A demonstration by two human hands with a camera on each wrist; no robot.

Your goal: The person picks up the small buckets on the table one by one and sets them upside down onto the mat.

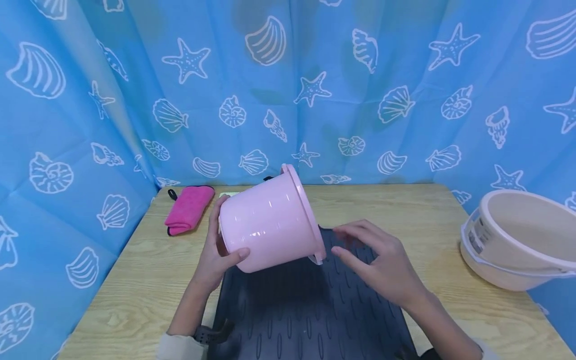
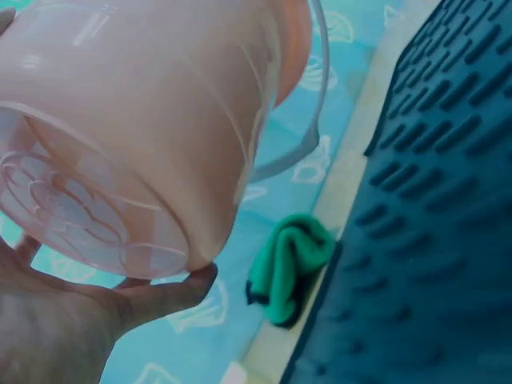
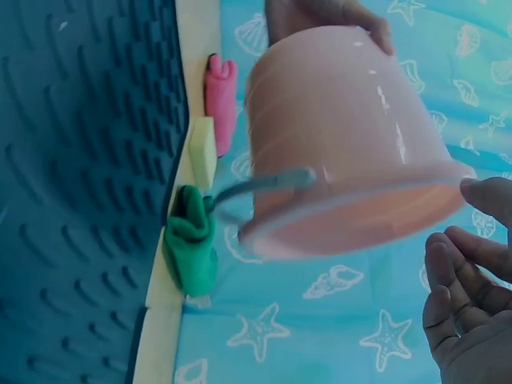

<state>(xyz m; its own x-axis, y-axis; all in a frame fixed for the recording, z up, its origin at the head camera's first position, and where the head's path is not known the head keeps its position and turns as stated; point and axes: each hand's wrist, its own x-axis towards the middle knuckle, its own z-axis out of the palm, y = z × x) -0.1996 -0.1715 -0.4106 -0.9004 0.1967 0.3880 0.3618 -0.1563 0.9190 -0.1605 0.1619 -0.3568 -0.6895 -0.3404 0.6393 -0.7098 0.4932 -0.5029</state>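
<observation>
With the pink bucket [image 1: 270,225] as clock centre in the head view, the left hand [image 1: 213,262] sits at eight o'clock, thumb and fingers gripping the base. The bucket is held tipped above the black mat [image 1: 292,320], its mouth facing between two and three. Toward four, the right hand [image 1: 380,265] holds nothing, its loosely bent fingers just beside the rim. A pink cloth [image 1: 189,207] lies at nine, a beige basin [image 1: 508,245] at three (the green cloth [image 3: 192,252] shows in the wrist views).
</observation>
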